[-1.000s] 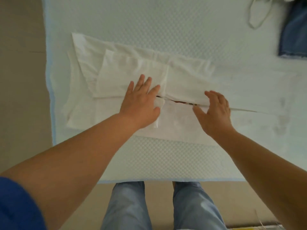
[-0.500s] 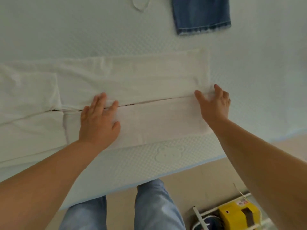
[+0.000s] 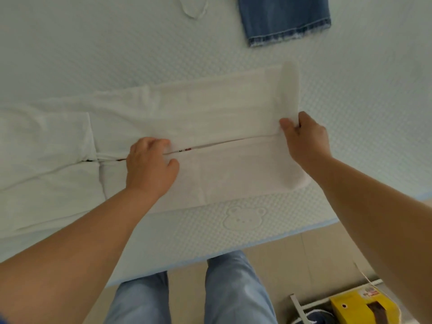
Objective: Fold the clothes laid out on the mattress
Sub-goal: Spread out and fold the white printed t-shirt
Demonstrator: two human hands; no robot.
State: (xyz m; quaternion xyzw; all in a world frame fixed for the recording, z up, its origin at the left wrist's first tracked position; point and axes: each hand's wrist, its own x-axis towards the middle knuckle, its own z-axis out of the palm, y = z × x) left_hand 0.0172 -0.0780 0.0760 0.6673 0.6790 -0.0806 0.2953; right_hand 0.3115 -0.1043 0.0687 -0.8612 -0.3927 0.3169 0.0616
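A white shirt [image 3: 210, 113] lies across the pale quilted mattress [image 3: 117, 47], its two long sides folded in to meet along a middle seam. My left hand [image 3: 149, 167] rests on that seam near the middle, fingers curled into the cloth. My right hand [image 3: 304, 139] grips the shirt's right end and lifts it, so that end curls up and over towards the left. The sleeve end of the shirt runs out of view at the left.
Blue denim clothing [image 3: 285, 19] lies at the far edge of the mattress, with a white strap [image 3: 194, 8] beside it. The mattress front edge [image 3: 233, 253] is close to my legs. A yellow box [image 3: 360, 307] stands on the floor at the lower right.
Both hands slid rightwards along the seam as the view shifted right. My right hand went from lying flat at the shirt's right end to gripping and raising it; my left fingers curled.
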